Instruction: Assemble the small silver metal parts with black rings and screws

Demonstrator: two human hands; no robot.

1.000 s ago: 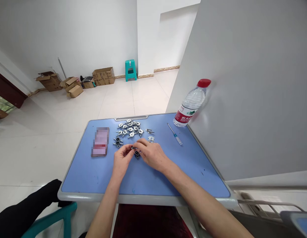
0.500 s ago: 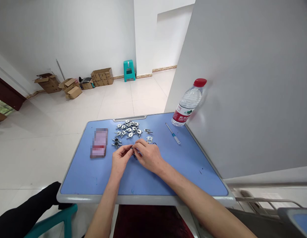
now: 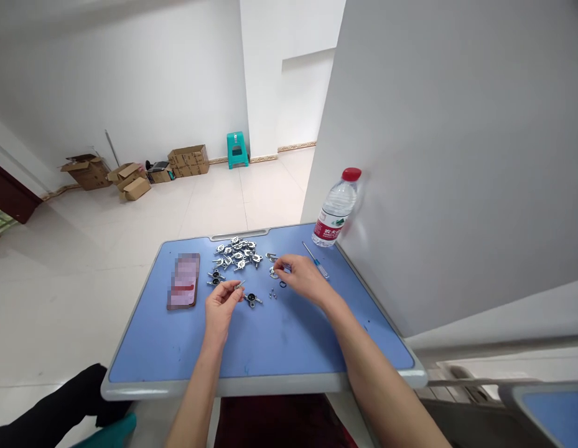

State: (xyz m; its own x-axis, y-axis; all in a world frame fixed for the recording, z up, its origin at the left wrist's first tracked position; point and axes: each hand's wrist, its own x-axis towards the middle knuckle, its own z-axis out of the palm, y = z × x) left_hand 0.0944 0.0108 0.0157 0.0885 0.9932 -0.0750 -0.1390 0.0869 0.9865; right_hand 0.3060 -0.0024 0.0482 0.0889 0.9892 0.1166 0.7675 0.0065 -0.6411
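Observation:
My left hand (image 3: pixel 222 306) is closed in a pinch on a small metal part (image 3: pixel 241 285), held just above the table; the fingertips hide some of it. Beside it lies a metal fitting with a round black centre (image 3: pixel 252 299). My right hand (image 3: pixel 298 274) reaches further right, its bent fingertips pinching at a flat metal plate (image 3: pixel 273 272) with holes. Close by are a black ring (image 3: pixel 282 284) and several tiny screws or pins (image 3: pixel 272 294). Two more black-centred fittings (image 3: pixel 216 277) sit left of my left hand. Behind them is a heap of silver metal fittings (image 3: pixel 237 253).
A phone (image 3: pixel 183 281) lies at the left of the blue table (image 3: pixel 149 348). A screwdriver (image 3: pixel 315 260) and a water bottle (image 3: pixel 336 208) are at the right, near a grey partition (image 3: pixel 447 186). Cardboard boxes (image 3: pixel 188 162) and a teal stool (image 3: pixel 237 150) stand along the far wall.
My hands have come apart. The right has moved right to the flat plates, while the left keeps the small metal part. The nearby black-centred fitting and tiny pieces now show. The view has shifted.

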